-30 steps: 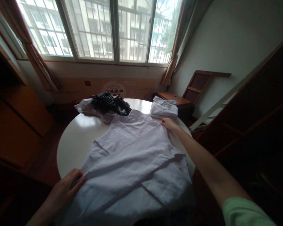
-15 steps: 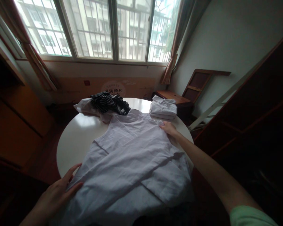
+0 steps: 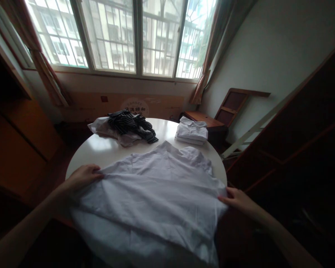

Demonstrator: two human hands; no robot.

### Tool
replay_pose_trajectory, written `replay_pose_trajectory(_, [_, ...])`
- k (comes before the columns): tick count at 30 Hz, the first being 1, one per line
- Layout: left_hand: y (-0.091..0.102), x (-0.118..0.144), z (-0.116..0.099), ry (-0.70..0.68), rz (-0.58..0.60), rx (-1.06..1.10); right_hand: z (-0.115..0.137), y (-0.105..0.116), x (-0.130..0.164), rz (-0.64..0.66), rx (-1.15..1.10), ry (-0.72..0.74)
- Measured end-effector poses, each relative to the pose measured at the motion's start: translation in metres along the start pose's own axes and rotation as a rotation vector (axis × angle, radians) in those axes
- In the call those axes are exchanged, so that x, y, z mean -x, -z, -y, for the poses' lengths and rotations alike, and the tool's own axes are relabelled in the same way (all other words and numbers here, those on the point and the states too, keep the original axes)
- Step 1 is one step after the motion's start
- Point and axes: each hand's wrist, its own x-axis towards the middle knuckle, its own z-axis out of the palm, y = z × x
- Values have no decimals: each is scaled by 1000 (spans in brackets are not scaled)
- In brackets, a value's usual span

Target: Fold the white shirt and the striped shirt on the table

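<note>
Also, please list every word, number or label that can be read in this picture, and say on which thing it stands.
Cardboard panel under the window: a round printed emblem with curved characters, too blurred to read.
Same panel, small red mark: too small to read.
White shirt, folded shirts, striped garment: no text visible.

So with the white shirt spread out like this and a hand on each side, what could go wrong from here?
1. The white cotton shirt hangs well over the near edge of the round white table; it might slide off if either grip loosens.
2. The left hand and right hand hold only the outer edges, so the middle may bunch or crease.
3. The shirt's collar lies near the dark striped garment, which could get snagged.
</note>
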Motion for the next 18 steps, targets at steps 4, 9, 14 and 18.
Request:
replay_pose_trajectory(4, [-2, -28, -12, -86, -8, -27, 1, 20, 29, 32, 1, -44])
replay_pose_trajectory(9, [-6, -70, -23, -104, -20, -178, 10, 40, -16, -324, 85, -19])
replay_pose_trajectory(14, [-4, -108, -41, -158, -122, -362, 22, 19, -85, -477, 215, 165])
replay_pose_trajectory(18, [-7, -128, -60, -204, -184, -432, 41, 1, -124, -482, 407, 216])
